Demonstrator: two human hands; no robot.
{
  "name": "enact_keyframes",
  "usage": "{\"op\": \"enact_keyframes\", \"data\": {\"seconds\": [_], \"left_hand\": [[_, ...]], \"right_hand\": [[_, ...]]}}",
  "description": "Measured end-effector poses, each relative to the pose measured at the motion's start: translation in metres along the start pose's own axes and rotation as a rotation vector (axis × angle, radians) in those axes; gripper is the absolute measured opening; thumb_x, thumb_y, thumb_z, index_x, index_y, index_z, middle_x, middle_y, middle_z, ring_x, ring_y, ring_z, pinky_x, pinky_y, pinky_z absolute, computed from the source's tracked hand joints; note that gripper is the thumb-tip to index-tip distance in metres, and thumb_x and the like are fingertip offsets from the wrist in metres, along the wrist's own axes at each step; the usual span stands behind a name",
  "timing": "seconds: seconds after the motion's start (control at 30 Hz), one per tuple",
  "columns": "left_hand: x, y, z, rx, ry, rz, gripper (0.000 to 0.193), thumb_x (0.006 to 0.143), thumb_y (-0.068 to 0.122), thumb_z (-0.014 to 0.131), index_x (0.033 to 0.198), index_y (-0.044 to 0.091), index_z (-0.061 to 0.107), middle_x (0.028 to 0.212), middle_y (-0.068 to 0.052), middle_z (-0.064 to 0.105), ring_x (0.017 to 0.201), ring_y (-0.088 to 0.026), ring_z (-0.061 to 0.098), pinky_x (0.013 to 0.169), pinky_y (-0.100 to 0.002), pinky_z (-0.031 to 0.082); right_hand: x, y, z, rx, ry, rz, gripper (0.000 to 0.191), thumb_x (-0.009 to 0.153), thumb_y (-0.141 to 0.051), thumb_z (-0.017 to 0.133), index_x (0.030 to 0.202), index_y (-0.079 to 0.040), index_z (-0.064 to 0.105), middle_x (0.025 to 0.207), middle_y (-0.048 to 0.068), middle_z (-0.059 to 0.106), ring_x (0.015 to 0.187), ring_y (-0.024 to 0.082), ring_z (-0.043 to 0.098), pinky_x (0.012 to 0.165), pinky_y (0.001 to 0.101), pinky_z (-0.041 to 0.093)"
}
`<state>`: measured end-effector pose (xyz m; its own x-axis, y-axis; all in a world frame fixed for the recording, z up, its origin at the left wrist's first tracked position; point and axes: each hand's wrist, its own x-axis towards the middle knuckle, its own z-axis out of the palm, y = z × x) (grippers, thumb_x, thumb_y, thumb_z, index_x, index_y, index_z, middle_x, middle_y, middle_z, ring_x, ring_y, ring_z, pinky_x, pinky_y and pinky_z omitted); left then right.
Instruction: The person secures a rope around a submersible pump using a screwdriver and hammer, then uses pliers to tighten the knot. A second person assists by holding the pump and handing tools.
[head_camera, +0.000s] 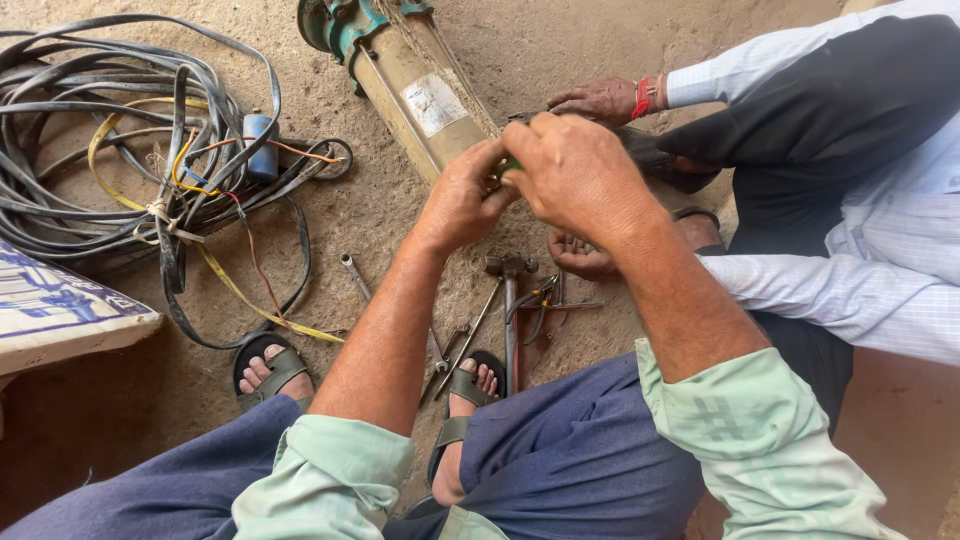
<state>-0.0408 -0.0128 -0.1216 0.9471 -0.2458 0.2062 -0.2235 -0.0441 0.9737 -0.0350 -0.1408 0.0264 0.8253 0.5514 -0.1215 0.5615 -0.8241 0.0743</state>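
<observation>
At frame centre my left hand and right hand meet, fingers pinched together on a small green part against the lower end of the tan cylindrical pump, which runs toward top centre.

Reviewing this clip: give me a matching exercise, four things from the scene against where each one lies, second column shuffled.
Things:
1. cable bundle
2. pump cylinder
3. hammer
4. spanner

Places:
A. top centre, running down to the person's joined hands
B. on the ground left of the left forearm
C. upper left, coiled on the ground
D. below the hands, head up, beside the sandalled foot

Pairs: 1-C, 2-A, 3-D, 4-B
</observation>
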Motion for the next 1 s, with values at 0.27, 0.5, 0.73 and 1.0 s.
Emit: {"op": "enact_keyframes", "data": {"seconds": [0.27,0.5,0.73,1.0], "left_hand": [[0.001,-0.003,0.017,0.24,0.138,-0.127,0.019,0.095,0.005,0.072,0.114,0.008,0.071,0.11,-0.011,0.075,0.102,-0.026,0.073,0.089,-0.038,0.059],[0.006,-0.004,-0.006,-0.087,-0.119,-0.194,0.033,0.089,0.002,0.076,0.12,0.007,0.067,0.115,-0.008,0.074,0.101,-0.02,0.073,0.092,-0.034,0.061],[0.008,-0.001,-0.006,-0.068,0.027,0.045,0.032,0.083,-0.001,0.078,0.113,0.006,0.069,0.108,-0.008,0.076,0.1,-0.022,0.074,0.091,-0.035,0.063],[0.004,0.006,-0.003,0.145,0.028,0.043,0.043,0.082,0.011,0.086,0.118,0.006,0.065,0.113,-0.01,0.071,0.104,-0.024,0.071,0.093,-0.037,0.058]], "right_hand": [[0.001,-0.013,0.005,0.078,0.042,0.179,0.044,0.1,-0.049,0.069,0.115,-0.008,0.062,0.096,0.015,0.066,0.09,0.034,0.071,0.073,0.0485,0.058],[0.002,-0.003,-0.004,-0.076,0.013,-0.03,0.032,0.096,-0.036,0.069,0.112,-0.009,0.063,0.098,0.014,0.063,0.093,0.032,0.069,0.08,0.0457,0.057],[-0.001,-0.013,0.001,0.045,0.284,-0.052,0.036,0.098,-0.038,0.072,0.109,-0.006,0.064,0.103,0.015,0.061,0.094,0.03,0.067,0.08,0.0413,0.056],[0.003,-0.008,-0.004,-0.088,-0.039,0.079,0.036,0.102,-0.044,0.067,0.111,-0.009,0.063,0.093,0.012,0.064,0.084,0.026,0.068,0.073,0.0415,0.057]]}}
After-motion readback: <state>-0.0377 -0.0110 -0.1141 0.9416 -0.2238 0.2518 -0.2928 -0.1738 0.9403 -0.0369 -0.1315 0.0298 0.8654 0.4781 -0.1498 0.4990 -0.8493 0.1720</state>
